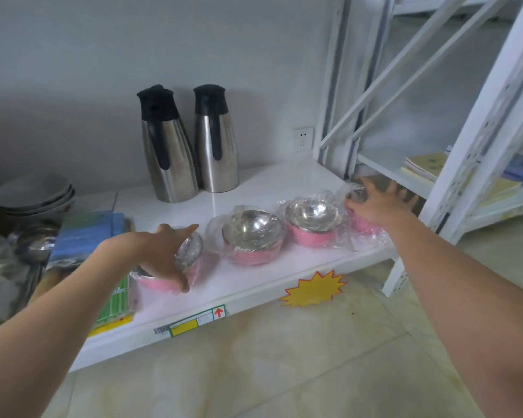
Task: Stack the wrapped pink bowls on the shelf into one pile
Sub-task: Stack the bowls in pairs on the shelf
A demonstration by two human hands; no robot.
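Four wrapped pink bowls w/ shiny steel insides, each in clear plastic film, sit in a loose row along the front of the white shelf (254, 188). None is stacked yet, so by my read the task is at its very start: 0 of 4 piled, all the stacking left.

Leftmost wrapped pink bowl (191, 251): the left hand (163, 251) is on it, thumb at the near pink rim, fingers (184, 229) spread over the steel top. It looks like a loose claw grip in contact w/ the film, but I can't tell if the bowl is actually gripped or lifted; it seems to rest on the shelf.

Second wrapped pink bowl (252, 236) and third wrapped pink bowl (313, 221) are untouched, upright, just beside each other, with the film bunched between.

Rightmost wrapped pink bowl (361, 226), at the shelf's right end near the white metal rack upright (477, 146), is mostly hidden under the right hand (378, 203). That hand's fingers are splayed and blurred over the top; contact w/ the wrap is likely, but a closed grip can't be confirmed.

Behind the row, well apart, are two tall steel jugs w/ black lids (191, 146). Grey bowls (34, 194) are stacked far left, and a blue-green packet (88, 236) lies just beside the left hand's bowl.

Probably both end bowls go to the middle next. The slippery film could let one slide.
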